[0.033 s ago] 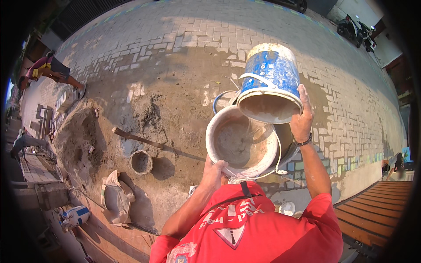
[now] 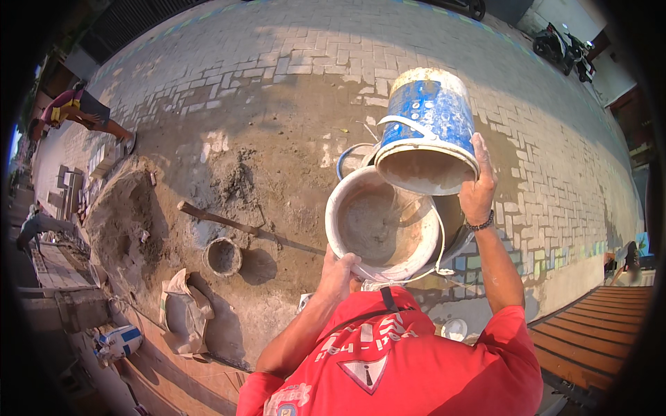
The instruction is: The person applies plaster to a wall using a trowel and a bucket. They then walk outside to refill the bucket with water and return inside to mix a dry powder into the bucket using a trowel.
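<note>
Outdoor work spot, sunlit, fisheye. Block paving (image 2: 312,48) runs across the top and right, patchy with wet-looking sand toward the middle. Sand heap (image 2: 121,208) at left, wooden tool handle (image 2: 218,218) lying near it, small mortar bucket (image 2: 207,258) below the handle, torn paper sack (image 2: 186,319) under that. White-and-blue bag (image 2: 119,342) lower left. Dark gate (image 2: 128,31) upper left, motorcycle (image 2: 565,52) upper right, brown slatted panel (image 2: 596,336) lower right. Bending person (image 2: 90,111) upper left, beside stacked blocks (image 2: 103,161).

Buckets sit right of centre: blue-and-white bucket (image 2: 431,107) tipped, mouth facing down the frame, overlapping the far edge of the pale bucket (image 2: 334,225), which has greyish-brown muck inside. White cord (image 2: 441,243) at the pale one's right side. Left hand (image 2: 338,275) curled onto the pale bucket's near-left rim, thumb over the edge, other fingers mostly hidden. Right hand (image 2: 478,188) partly open around the blue-and-white bucket at its mouth, fingers stretched up the side, bracelet (image 2: 480,223) on the wrist.

Vs earlier frame: practically identical, both hands and both buckets same position, same tilt, surroundings match too
</note>
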The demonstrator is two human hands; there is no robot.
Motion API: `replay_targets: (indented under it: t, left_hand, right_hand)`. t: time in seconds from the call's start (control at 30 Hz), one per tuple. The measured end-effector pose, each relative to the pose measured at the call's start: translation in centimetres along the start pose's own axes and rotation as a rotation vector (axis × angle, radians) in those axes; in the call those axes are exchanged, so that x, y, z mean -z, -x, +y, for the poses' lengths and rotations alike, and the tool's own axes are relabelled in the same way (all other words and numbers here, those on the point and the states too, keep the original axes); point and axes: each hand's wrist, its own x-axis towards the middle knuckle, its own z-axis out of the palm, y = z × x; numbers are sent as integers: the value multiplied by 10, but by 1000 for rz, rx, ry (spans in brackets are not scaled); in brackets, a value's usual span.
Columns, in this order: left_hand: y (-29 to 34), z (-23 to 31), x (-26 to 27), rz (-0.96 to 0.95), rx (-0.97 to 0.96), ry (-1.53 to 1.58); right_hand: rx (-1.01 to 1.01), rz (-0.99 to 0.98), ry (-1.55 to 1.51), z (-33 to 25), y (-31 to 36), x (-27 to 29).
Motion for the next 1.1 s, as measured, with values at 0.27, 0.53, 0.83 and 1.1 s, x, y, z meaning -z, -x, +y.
replay_targets:
  t: [0.27, 0.53, 0.83, 1.1]
  left_hand:
    - [6, 9, -11, 44, -9, -43]
    - [4, 7, -11, 28, -9, 9]
    - [5, 5, 2, -8, -29, 9]
    - [25, 5, 15, 115, -33, 189]
  right_hand:
    - [46, 21, -12, 4, 2, 0]
    - [9, 25, -49, 4, 2, 0]
    - [-699, -55, -550, -7, -2, 7]
    - [-948, -70, -647, 52, 20, 46]
